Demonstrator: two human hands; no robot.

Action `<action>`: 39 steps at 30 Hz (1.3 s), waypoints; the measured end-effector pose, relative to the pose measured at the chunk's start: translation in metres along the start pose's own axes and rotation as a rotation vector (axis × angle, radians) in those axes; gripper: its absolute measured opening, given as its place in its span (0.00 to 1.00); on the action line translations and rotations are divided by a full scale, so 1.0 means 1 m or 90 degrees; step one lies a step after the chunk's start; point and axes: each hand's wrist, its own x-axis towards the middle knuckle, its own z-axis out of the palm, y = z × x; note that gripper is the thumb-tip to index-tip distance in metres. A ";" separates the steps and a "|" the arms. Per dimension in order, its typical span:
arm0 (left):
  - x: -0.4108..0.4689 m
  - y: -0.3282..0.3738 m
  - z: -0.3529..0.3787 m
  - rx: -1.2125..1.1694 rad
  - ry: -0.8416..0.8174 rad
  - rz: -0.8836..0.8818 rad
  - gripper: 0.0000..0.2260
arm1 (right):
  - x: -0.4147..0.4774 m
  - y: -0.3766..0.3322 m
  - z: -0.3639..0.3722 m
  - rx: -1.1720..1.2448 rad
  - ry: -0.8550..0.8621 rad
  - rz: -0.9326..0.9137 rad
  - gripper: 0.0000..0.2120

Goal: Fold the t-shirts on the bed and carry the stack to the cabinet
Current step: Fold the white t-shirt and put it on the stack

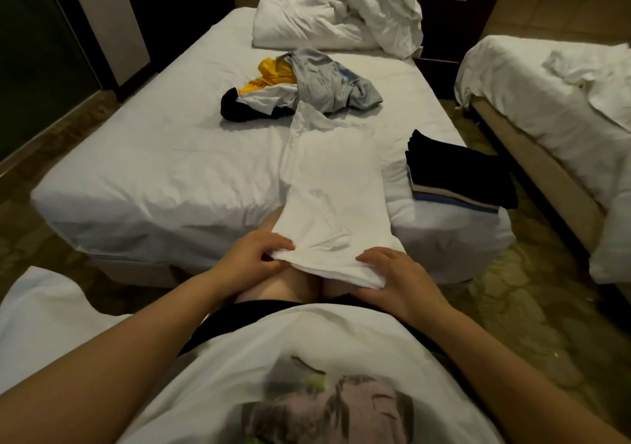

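A white t-shirt lies folded lengthwise into a long strip, running from the bed down over my knees. My left hand pinches its near left corner. My right hand grips the near right corner, thumb under the hem. A stack of folded shirts, black on top with beige and blue beneath, sits at the bed's near right corner. A loose heap of unfolded shirts, grey, yellow, black and white, lies mid-bed beyond the strip.
A crumpled white duvet and pillow fill the head of the bed. A second bed stands to the right across a narrow patterned floor aisle. A dark nightstand sits between the beds.
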 end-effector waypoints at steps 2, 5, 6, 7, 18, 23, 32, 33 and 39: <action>0.002 -0.001 -0.003 0.016 -0.006 -0.008 0.15 | -0.003 0.008 0.002 0.037 0.049 -0.003 0.18; 0.004 -0.002 -0.006 0.053 -0.022 0.001 0.13 | -0.008 0.026 0.000 0.105 0.105 0.016 0.13; 0.004 -0.001 -0.006 0.053 -0.029 -0.001 0.15 | -0.010 0.033 -0.001 0.136 0.126 0.027 0.12; 0.005 0.000 -0.007 0.051 -0.034 -0.011 0.16 | -0.012 0.038 -0.003 0.170 0.141 0.050 0.11; -0.010 -0.001 -0.020 0.073 0.058 -0.006 0.17 | -0.008 0.034 -0.004 0.305 0.306 -0.044 0.18; -0.016 0.002 -0.027 0.053 -0.032 -0.020 0.21 | -0.012 0.029 -0.013 0.278 0.263 -0.105 0.08; 0.022 0.008 -0.041 0.072 -0.172 -0.070 0.08 | 0.011 0.049 -0.028 0.323 0.211 -0.092 0.09; 0.033 0.006 -0.046 0.101 -0.161 -0.078 0.07 | 0.020 0.052 -0.032 0.325 0.244 -0.087 0.10; 0.103 0.006 -0.061 -0.099 -0.196 -0.217 0.13 | 0.087 0.075 -0.046 0.416 0.295 0.047 0.15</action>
